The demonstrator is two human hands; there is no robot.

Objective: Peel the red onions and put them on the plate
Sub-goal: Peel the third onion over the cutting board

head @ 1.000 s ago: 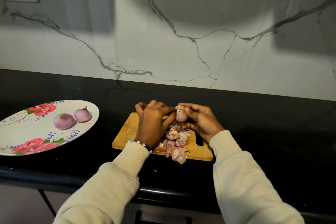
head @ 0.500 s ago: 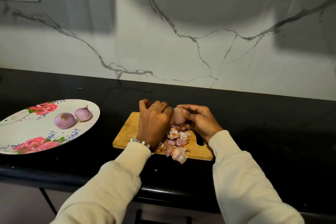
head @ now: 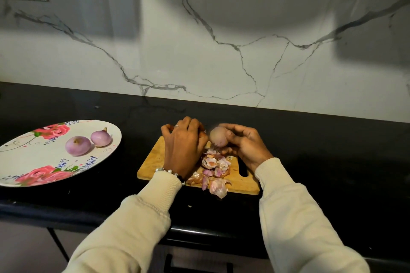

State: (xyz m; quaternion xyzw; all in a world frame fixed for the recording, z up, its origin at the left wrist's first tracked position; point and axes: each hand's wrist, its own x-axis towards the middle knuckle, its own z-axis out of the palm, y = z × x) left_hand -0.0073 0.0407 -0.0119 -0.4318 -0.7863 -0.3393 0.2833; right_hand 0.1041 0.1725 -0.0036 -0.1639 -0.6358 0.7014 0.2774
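At frame centre, the right hand (head: 244, 144) grips an onion (head: 218, 136) above the board (head: 155, 159), while the left hand (head: 184, 142), fingers curled, hides whatever it may hold.

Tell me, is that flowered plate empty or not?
Not empty: two peeled onions lie side by side on the plate.

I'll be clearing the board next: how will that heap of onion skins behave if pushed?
The onion skins look thin and curled, so probably light and apt to scatter. Some already overhang the cutting board at its near edge, so a push that way may drop them onto the counter.
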